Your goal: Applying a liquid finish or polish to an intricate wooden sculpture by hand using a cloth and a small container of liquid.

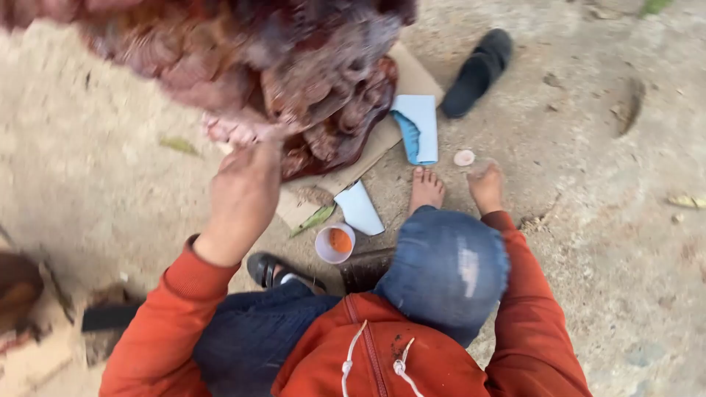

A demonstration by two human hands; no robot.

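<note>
My left hand (243, 195) is raised and shut around the pale legs of a reddish-brown feathered hen (257, 59), which hangs blurred across the top of the view, above a sheet of cardboard (415, 77). My right hand (487, 184) reaches down to the sandy ground beside my bare foot (426, 187), close to a small pale disc (464, 157). Its fingers are too foreshortened to read. I wear an orange hooded top and blue jeans.
A white cup with orange contents (335, 243) stands by my knee. A folded blue cloth (418, 129), a pale paper piece (360, 208) and a green leaf (315, 219) lie near the cardboard. A loose black sandal (478, 70) lies beyond. A brown shape (15, 290) sits at the left edge.
</note>
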